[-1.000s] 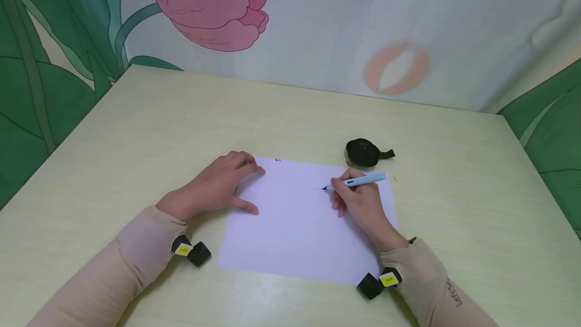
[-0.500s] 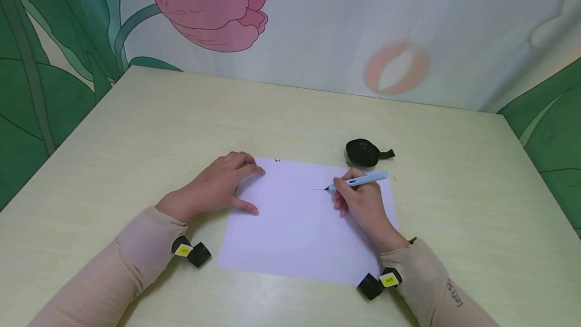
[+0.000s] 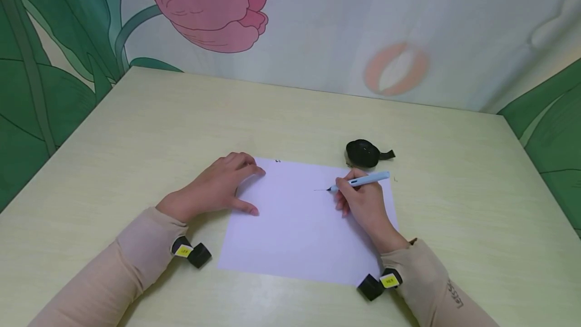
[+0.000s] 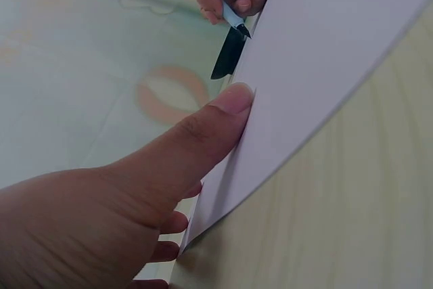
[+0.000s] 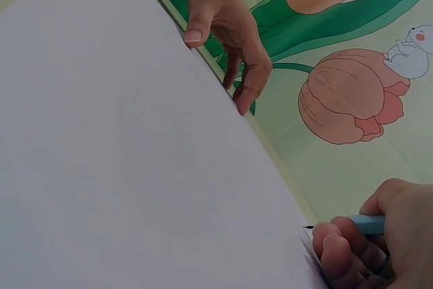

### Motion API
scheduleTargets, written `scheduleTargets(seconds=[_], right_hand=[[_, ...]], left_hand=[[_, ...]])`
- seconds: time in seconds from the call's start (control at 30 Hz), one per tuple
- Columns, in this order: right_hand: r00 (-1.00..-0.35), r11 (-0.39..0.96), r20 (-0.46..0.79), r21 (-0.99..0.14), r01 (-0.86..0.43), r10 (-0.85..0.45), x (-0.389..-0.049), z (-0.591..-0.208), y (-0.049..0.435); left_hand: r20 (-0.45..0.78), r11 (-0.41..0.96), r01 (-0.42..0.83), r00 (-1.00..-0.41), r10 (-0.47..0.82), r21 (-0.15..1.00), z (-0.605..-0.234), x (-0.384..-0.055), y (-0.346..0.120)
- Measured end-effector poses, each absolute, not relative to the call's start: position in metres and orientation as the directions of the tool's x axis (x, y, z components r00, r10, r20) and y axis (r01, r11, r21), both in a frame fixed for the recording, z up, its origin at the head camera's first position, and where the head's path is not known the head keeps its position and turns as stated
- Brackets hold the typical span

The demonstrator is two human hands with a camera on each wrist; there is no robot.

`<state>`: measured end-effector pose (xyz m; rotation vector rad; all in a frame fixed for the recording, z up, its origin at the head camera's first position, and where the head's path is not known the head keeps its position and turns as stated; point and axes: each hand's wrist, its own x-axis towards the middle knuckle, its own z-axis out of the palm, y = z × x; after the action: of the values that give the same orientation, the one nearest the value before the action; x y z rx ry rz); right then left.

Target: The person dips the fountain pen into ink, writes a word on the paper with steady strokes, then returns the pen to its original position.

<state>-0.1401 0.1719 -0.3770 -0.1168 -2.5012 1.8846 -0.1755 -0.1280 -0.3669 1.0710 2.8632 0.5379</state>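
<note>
A sheet of white paper (image 3: 281,231) lies on the table, with a short thin dark line (image 3: 320,190) on its upper half. My right hand (image 3: 362,200) pinches a light blue pen (image 3: 369,178), whose dark tip meets the paper at the line's right end. On the paper's left edge rests my left hand (image 3: 222,183), thumb and fingers spread. In the left wrist view, that thumb (image 4: 203,126) presses on the sheet near a slightly lifted corner. The right wrist view shows both hands at the paper, the pen (image 5: 369,224) between the right fingers.
Just beyond the paper's far right corner sits a black, shallow round object (image 3: 362,153) with a short strap-like tail. Small dark marks (image 3: 278,161) show at the sheet's top edge. The pale table (image 3: 272,115) ends at a flower-printed curtain (image 3: 317,24).
The pen tip has moved slightly to the right with my right hand, and the line on the paper has grown longer. My left hand has stayed in place.
</note>
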Motion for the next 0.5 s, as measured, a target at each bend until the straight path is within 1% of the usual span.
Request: scheduleTargets(seconds=[0.5], right_hand=[[-0.994,0.294,-0.040,-0.953,0.068,0.101,-0.1411,-0.3801,0.1742]], left_hand=[[0.079,0.707,0.627,-0.764,0.640,0.327,-0.3653,-0.1739,-0.1270]])
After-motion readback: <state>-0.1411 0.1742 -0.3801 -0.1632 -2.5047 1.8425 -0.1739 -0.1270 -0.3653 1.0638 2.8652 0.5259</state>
